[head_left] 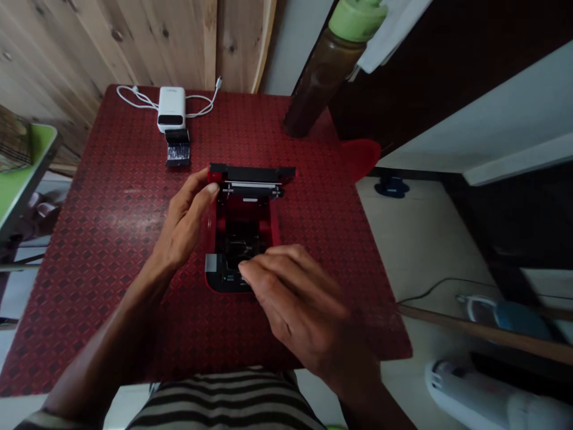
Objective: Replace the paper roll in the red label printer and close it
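Note:
A red and black printer-like device (244, 230) sits mid-table with its lid (250, 175) swung open toward the far side. My left hand (183, 221) rests against the device's left side, thumb on the lid's left corner, fingers loosely curled. My right hand (295, 304) hovers over the device's front edge, fingers stretched and a little blurred, holding nothing that I can see. The front right part of the device is hidden under this hand.
The red patterned table (111, 239) also bears a white power bank (171, 108) with a white cable (134, 97), a small black part (178, 148) and a tall brown bottle (324, 74) with a green cap. A green stool (20, 173) stands left; floor drops off right.

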A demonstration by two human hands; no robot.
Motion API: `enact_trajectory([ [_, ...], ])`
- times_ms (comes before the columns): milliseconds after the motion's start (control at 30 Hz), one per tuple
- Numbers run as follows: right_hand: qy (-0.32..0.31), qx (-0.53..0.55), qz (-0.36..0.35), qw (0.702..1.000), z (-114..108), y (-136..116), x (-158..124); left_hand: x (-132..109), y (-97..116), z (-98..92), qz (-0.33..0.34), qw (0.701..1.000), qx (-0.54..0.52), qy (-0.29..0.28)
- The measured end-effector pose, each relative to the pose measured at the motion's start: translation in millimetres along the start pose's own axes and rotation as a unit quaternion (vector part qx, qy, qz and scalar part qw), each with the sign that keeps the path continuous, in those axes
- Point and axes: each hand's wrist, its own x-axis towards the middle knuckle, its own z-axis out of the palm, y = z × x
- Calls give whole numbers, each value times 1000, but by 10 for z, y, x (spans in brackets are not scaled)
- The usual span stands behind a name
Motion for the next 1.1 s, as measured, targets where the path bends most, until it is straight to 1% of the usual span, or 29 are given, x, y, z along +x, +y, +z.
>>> enact_trajectory([
  [100, 0, -14, 0, 1000, 81, 25, -82, 44, -7, 20, 17, 1000, 13, 8],
  [233, 17, -23, -11, 1000, 172, 37, -114, 28, -52, -30, 41, 999, 28, 24],
  [300, 29, -40, -18, 999, 191, 21, -123, -22, -45, -62, 54, 997, 34, 32],
  [400, 36, -75, -26, 996, 189, -15, -147, -165, 8, -93, 59, 996, 50, 37],
  [467, 50, -104, -30, 993, 179, -36, -167, -290, 34, -99, 39, 997, 60, 37],
  [533, 63, -129, -15, 990, 176, -47, -182, -419, 28, -93, 5, 998, 43, 40],
  [633, 54, -133, 26, 989, 201, -34, -196, -584, -32, -71, -56, 998, -11, 35],
  [700, 41, -120, 39, 991, 232, -12, -207, -660, -80, -56, -78, 996, -31, 22],
  [767, 35, -113, 40, 992, 259, 6, -218, -708, -119, -47, -85, 996, -38, 14],
  [900, 25, -119, 40, 992, 271, 5, -219, -743, -159, -44, -83, 996, -38, 15],
  [1033, 23, -112, 45, 992, 260, -16, -184, -745, -144, -46, -69, 997, -27, 15],
  [1100, 23, -107, 49, 993, 262, -17, -171, -744, -127, -45, -73, 997, -29, 12],
])
